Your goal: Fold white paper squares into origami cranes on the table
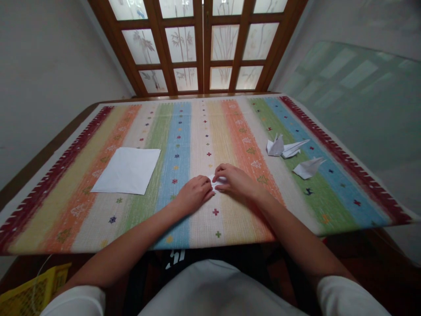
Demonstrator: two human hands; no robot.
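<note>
My left hand (194, 194) and my right hand (235, 182) meet near the middle of a striped woven tablecloth (204, 219). Between their fingertips is a small piece of folded white paper (215, 182), mostly hidden by my fingers. Left of my hands, a flat square sheet of white paper (126, 170) lies on the cloth. To the right are a folded white paper figure (275, 146), a paper dart-like shape (294, 148) and another white paper fold (308, 168), none touching my hands.
The cloth covers a wooden table, whose edge (49, 151) shows on the left. Wood-framed frosted glass doors (200, 48) stand beyond it, and a glass pane (355, 109) leans at the right. A yellow bag (33, 292) sits low on the left.
</note>
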